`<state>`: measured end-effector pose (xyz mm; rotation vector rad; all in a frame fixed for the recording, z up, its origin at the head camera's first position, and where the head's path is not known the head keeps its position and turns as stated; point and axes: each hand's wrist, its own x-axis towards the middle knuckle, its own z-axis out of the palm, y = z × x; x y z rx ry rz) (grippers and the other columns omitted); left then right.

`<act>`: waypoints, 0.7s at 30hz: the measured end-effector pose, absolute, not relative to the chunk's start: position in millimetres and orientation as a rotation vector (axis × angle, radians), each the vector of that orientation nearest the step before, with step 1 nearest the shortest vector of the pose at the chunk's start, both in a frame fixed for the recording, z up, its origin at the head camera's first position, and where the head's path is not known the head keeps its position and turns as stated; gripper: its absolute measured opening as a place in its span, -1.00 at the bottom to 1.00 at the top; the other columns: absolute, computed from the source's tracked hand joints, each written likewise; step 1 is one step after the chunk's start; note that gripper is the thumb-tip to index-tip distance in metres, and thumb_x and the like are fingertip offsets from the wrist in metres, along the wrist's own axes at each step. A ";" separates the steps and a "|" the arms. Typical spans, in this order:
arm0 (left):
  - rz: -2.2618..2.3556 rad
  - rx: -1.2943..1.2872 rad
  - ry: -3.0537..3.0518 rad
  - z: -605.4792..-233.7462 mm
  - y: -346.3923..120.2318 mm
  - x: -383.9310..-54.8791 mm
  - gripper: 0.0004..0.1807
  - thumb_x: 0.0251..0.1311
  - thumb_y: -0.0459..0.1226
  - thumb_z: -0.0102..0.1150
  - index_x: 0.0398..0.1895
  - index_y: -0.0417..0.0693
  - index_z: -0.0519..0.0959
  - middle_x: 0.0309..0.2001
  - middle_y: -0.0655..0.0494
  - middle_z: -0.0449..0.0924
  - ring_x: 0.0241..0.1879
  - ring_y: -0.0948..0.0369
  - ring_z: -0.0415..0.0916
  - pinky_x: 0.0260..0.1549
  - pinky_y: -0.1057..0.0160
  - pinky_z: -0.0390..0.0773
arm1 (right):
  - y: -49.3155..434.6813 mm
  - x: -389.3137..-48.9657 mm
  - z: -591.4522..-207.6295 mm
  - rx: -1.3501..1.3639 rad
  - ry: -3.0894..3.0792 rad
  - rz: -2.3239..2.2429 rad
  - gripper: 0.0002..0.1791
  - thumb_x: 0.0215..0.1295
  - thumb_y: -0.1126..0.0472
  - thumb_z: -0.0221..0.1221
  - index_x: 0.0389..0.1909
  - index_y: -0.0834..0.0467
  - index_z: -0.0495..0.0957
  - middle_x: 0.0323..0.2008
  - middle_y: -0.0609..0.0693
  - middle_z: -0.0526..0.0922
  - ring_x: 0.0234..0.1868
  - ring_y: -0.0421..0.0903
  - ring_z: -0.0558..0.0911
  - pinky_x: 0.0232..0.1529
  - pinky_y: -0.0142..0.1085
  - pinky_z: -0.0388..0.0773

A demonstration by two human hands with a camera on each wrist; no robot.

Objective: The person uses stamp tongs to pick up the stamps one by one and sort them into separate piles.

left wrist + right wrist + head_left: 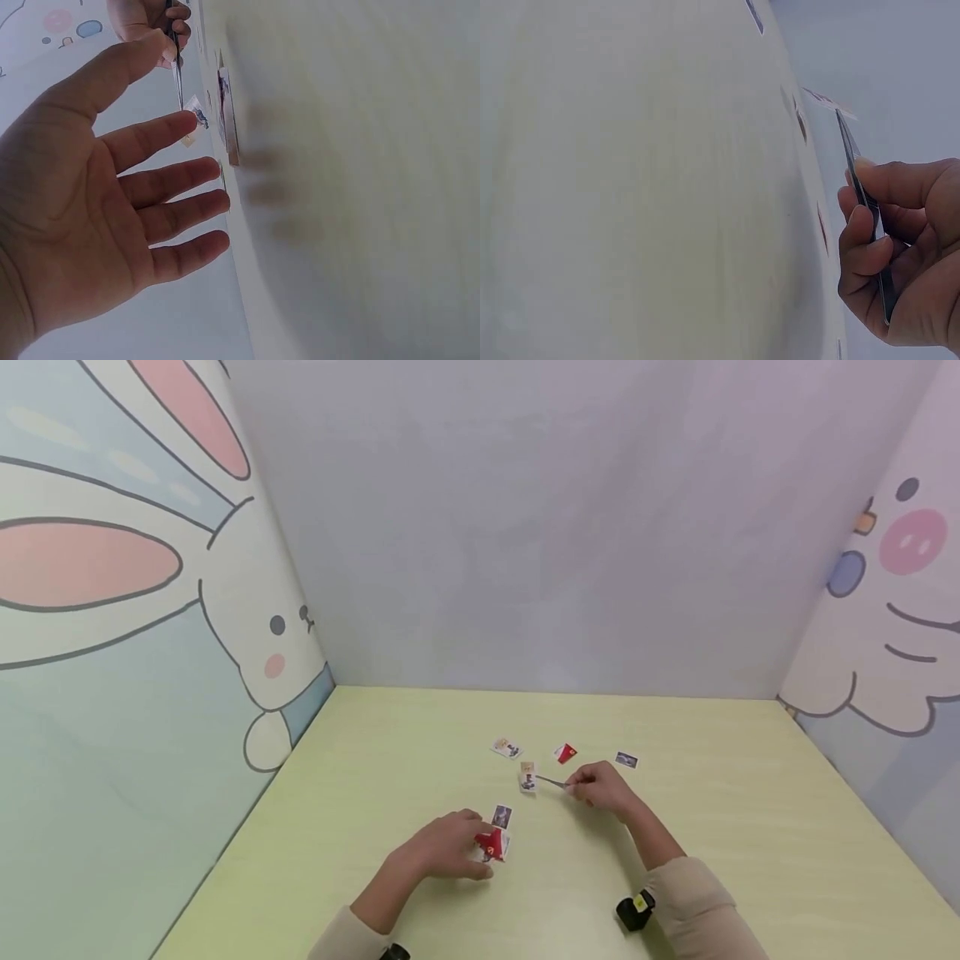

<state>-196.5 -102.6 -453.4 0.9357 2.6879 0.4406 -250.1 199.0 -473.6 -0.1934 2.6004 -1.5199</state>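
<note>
My right hand (600,788) grips a pair of metal tweezers (865,191) between thumb and curled fingers. At the tweezers' tips is a small picture card (528,779) with a tan top and a dark figure below; the right wrist view shows it raised off the tabletop. Nearer the front, my left hand (447,847) hovers with its fingers spread, palm visible in the left wrist view. Its fingertips overlap a small group of cards in the head view: a red and white card (492,844) and a dark picture card (502,816) just beyond it. The left hand holds nothing.
Farther back on the pale yellow table (405,752) lie a tan and white card (507,748), a red and white card (565,753) and a dark picture card (627,760). A grey wall backs the table, with cartoon-printed walls at both sides.
</note>
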 end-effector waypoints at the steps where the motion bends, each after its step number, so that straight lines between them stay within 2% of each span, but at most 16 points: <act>1: 0.437 0.942 2.689 -453.9 -103.7 -196.3 -0.41 -0.06 0.10 0.32 0.06 0.08 0.57 0.04 0.12 0.48 -0.01 0.18 0.42 -0.04 0.14 0.44 | 198.1 -250.9 -474.0 -0.192 2.609 -1.517 -0.91 0.14 0.42 0.15 -0.38 0.32 0.62 -0.59 -0.01 0.48 -0.60 -0.13 0.36 -0.59 -0.33 0.31; 12: 0.386 0.986 2.665 -453.3 -103.8 -190.4 -0.39 -0.06 0.13 0.31 0.09 0.14 0.54 0.15 0.10 0.42 0.11 0.10 0.37 0.01 0.05 0.41 | 187.9 -264.0 -474.7 -0.101 2.658 -1.521 -0.91 0.10 0.42 0.15 -0.41 0.30 0.62 -0.58 0.01 0.48 -0.55 -0.11 0.37 -0.55 -0.33 0.30; 21: 0.300 1.092 2.683 -456.5 -108.1 -185.9 -0.41 -0.06 0.10 0.32 0.09 0.17 0.54 0.17 0.12 0.40 0.14 0.14 0.34 -0.01 0.09 0.41 | 177.6 -274.6 -481.4 -0.048 2.678 -1.525 -0.92 0.09 0.40 0.16 -0.45 0.31 0.63 -0.58 -0.01 0.47 -0.56 -0.12 0.37 -0.57 -0.35 0.29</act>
